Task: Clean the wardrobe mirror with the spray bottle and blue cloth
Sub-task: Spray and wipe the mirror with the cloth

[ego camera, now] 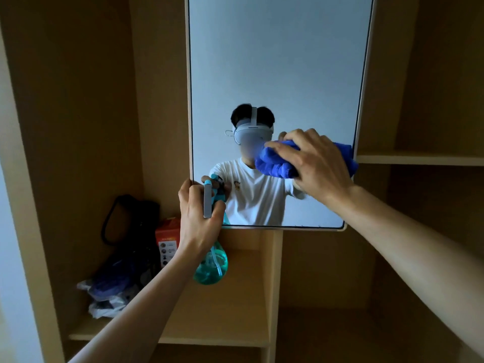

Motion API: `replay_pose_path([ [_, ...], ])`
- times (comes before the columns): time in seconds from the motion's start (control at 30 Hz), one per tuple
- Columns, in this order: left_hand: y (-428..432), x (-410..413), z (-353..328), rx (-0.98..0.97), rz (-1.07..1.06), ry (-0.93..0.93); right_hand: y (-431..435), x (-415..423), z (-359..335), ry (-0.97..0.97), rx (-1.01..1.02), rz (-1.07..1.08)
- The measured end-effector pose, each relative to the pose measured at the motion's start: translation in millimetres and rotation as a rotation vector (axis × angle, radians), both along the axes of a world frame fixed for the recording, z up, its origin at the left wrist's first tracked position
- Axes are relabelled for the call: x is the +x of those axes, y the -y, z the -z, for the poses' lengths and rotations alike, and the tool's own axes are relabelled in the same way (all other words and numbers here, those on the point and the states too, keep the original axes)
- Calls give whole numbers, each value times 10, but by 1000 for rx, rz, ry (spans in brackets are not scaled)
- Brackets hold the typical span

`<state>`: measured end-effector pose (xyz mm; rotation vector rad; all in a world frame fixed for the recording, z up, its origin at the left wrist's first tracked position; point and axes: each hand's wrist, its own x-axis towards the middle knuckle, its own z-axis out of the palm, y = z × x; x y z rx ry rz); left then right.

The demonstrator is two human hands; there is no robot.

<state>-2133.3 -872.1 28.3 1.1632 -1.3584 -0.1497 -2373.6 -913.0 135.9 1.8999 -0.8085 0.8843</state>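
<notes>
Your wardrobe mirror (275,61) is a tall pane with rounded lower corners in a pale frame, standing upright on the wardrobe front. Your blue cloth (275,163) is bunched into a thick wad against the glass near its right edge, gripped by your right hand (314,163). Your spray bottle (211,265), translucent teal with a light-blue trigger head, is upright in your left hand (199,218) at the mirror's lower left corner.

Head camera faces the mirror (275,74) closely, angled slightly upward.
</notes>
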Motion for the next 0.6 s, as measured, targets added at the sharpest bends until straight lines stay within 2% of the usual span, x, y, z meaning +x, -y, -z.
replay_pose_path([
  [0.33,35,-51,151,-6,-10,20,3,-236,1151,-174,192,-58],
  [0.6,-2,-83,277,49,-35,23,-22,-247,885,-285,203,-5],
])
